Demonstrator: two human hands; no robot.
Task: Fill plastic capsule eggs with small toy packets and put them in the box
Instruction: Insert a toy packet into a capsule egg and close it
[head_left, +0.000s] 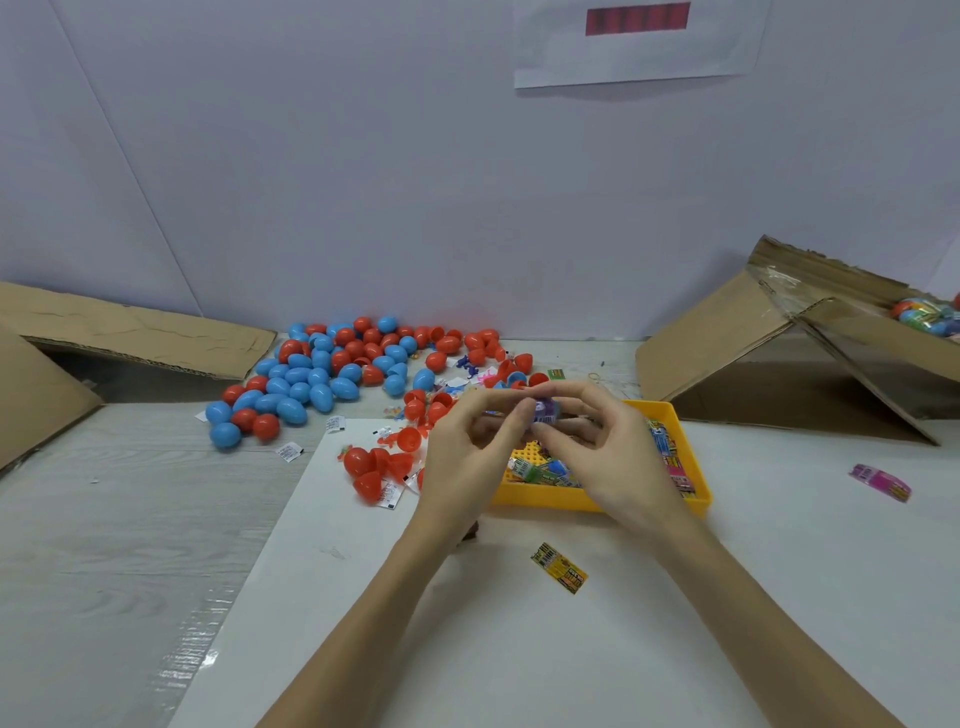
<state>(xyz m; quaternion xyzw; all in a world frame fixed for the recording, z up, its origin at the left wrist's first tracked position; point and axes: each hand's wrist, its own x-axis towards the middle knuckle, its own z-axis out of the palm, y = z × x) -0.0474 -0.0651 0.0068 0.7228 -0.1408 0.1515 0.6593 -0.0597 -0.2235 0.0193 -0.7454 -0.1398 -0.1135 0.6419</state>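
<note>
Both hands meet over the yellow tray (545, 496) at the table's middle. My left hand (467, 447) and my right hand (602, 441) together pinch a small purple toy packet (545, 409) between their fingertips. The tray holds several colourful packets (670, 457). A heap of closed blue and red capsule eggs (322, 374) lies at the back left. Open red egg halves (384, 462) sit just left of my left hand. A cardboard box (810, 353) at the right holds filled eggs (930, 314).
A yellow packet (560, 567) lies on the white sheet in front of the tray. A pink packet (880, 482) lies far right. Another cardboard box (104, 358) with open flaps stands at the left. Small white slips (289, 451) are scattered near the eggs.
</note>
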